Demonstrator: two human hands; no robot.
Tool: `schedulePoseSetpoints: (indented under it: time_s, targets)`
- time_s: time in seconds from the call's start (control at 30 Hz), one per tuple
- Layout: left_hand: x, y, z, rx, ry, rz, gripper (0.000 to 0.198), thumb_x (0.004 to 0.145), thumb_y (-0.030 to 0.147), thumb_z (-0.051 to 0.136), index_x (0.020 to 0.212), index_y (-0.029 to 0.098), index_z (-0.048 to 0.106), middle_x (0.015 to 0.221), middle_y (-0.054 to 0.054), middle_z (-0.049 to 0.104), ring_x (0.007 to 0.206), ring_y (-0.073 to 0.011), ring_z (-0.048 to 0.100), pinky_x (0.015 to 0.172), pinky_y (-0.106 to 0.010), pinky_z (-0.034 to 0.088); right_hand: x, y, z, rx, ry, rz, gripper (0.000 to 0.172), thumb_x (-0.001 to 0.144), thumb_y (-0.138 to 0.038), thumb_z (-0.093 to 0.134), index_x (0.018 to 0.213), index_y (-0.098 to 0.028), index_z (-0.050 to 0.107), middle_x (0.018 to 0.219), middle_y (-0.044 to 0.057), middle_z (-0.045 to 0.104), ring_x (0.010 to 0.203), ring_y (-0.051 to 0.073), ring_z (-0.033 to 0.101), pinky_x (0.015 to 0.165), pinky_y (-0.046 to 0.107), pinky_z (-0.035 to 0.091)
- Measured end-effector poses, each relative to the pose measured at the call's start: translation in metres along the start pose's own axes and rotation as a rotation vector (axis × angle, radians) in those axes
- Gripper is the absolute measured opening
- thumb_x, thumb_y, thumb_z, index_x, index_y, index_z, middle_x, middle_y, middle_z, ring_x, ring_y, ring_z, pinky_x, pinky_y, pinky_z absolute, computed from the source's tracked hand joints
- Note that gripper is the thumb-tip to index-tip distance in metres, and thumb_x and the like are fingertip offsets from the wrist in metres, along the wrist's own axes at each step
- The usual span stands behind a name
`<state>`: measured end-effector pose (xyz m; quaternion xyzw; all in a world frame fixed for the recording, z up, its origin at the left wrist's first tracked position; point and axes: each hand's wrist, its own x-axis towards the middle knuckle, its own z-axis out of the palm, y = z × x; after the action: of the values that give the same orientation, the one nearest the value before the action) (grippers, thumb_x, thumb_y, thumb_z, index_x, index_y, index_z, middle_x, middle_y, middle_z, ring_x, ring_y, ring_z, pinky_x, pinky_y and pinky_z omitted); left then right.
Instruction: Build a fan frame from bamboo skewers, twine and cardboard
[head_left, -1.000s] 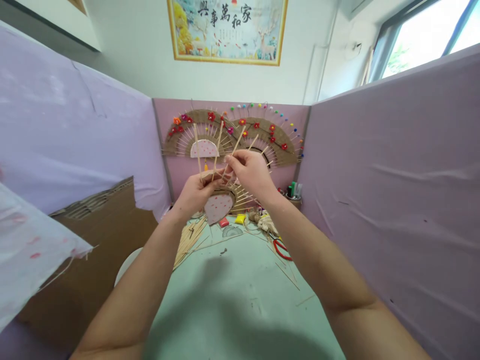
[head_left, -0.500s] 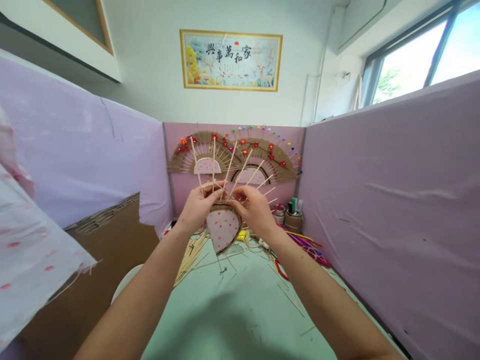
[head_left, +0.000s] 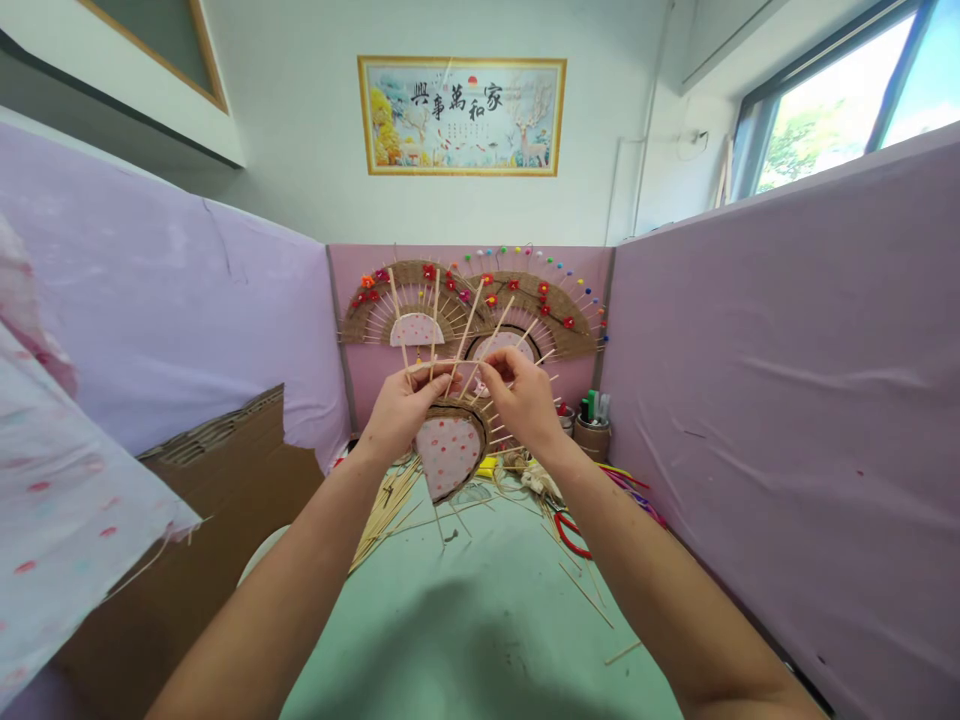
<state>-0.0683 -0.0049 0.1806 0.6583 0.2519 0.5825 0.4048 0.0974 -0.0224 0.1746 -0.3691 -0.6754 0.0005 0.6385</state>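
Fan [head_left: 450,452] | grasped by left fingers [head_left: 441,384], panel [head_left: 454,446] below, sticks [head_left: 469,325] above | right fingers [head_left: 492,374] pinch strand [head_left: 459,361]

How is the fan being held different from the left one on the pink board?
The held fan is tilted; the left fan has its flat side down.
The left fan has red flowers; none show on the held fan.
The left fan has a wide brown outer band; the held fan's sticks have bare ends.
Both have dotted centres.
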Motion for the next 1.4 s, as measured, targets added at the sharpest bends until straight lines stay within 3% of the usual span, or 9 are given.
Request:
schedulePoseSetpoints:
  time_s: [0.17,0.33,0.43,0.57,0.73,0.9,1.07,1.4]
  targets:
    - [-0.002,0.008,0.004,0.227,-0.035,0.178,0.036,0.079,0.04,0.067,0.103,0.014,0.072,0.091,-0.009,0.074,0.088,-0.0217,0.067,0.083,-0.034,0.051,-0.005,-0.004,-0.007,0.064,0.049,0.024,0.014,0.087,-0.03,0.055,0.081,-0.019,0.06,0.073,0.0,0.064,0.067,0.014,0.057,0.066,0.026,0.044]
    - [-0.018,0.007,0.01,0.623,-0.058,0.532,0.026,0.092,0.028,0.052,0.108,0.017,0.069,0.1,-0.008,0.072,0.094,-0.0195,0.066,0.088,-0.033,0.051,-0.019,-0.002,-0.017,0.111,0.084,0.032,0.014,0.086,-0.032,0.057,0.081,-0.019,0.06,0.076,0.001,0.065,0.07,0.015,0.058,0.069,0.027,0.045]
    - [-0.037,-0.009,0.015,0.798,-0.07,0.734,0.029,0.094,0.018,0.045,0.114,0.019,0.066,0.107,-0.009,0.07,0.1,-0.0181,0.064,0.091,-0.032,0.051,-0.04,0.006,-0.021,0.131,0.096,0.084,0.015,0.087,-0.033,0.057,0.084,-0.019,0.061,0.08,0.002,0.066,0.073,0.015,0.059,0.07,0.027,0.046]
    - [-0.069,-0.051,0.02,0.926,-0.054,0.885,0.035,0.093,0.01,0.043,0.123,0.015,0.061,0.107,-0.012,0.07,0.105,-0.0208,0.063,0.094,-0.038,0.05,-0.086,0.025,-0.024,0.08,0.062,0.201,0.013,0.087,-0.031,0.057,0.083,-0.02,0.061,0.08,0.002,0.066,0.073,0.016,0.06,0.071,0.028,0.047]
    - [-0.116,-0.104,0.023,0.949,-0.123,0.871,0.035,0.094,0.011,0.046,0.126,0.015,0.058,0.102,-0.011,0.072,0.096,-0.02,0.066,0.091,-0.04,0.052,-0.154,0.047,-0.03,-0.041,-0.012,0.322,0.011,0.086,-0.029,0.058,0.083,-0.02,0.063,0.083,0.003,0.067,0.079,0.018,0.061,0.075,0.031,0.047]
    - [-0.154,-0.133,0.028,0.892,-0.223,0.767,0.035,0.091,0.011,0.051,0.126,0.016,0.057,0.104,-0.012,0.072,0.096,-0.0203,0.066,0.09,-0.04,0.05,-0.201,0.049,-0.043,-0.144,-0.068,0.397,0.01,0.087,-0.029,0.058,0.082,-0.022,0.063,0.083,0.002,0.067,0.08,0.019,0.061,0.078,0.033,0.047]
    - [-0.172,-0.141,0.03,0.83,-0.262,0.655,0.036,0.089,0.014,0.056,0.125,0.017,0.057,0.105,-0.011,0.073,0.097,-0.0209,0.067,0.09,-0.038,0.048,-0.223,0.04,-0.054,-0.222,-0.086,0.456,0.009,0.088,-0.029,0.059,0.082,-0.023,0.064,0.082,0.002,0.068,0.08,0.02,0.062,0.078,0.034,0.048]
    - [-0.178,-0.141,0.027,0.845,-0.336,0.63,0.031,0.092,0.013,0.049,0.121,0.018,0.06,0.103,-0.009,0.074,0.095,-0.0198,0.066,0.093,-0.038,0.043,-0.247,0.038,-0.048,-0.271,-0.107,0.537,0.01,0.087,-0.031,0.061,0.081,-0.023,0.064,0.08,0.002,0.067,0.079,0.02,0.062,0.077,0.036,0.049]
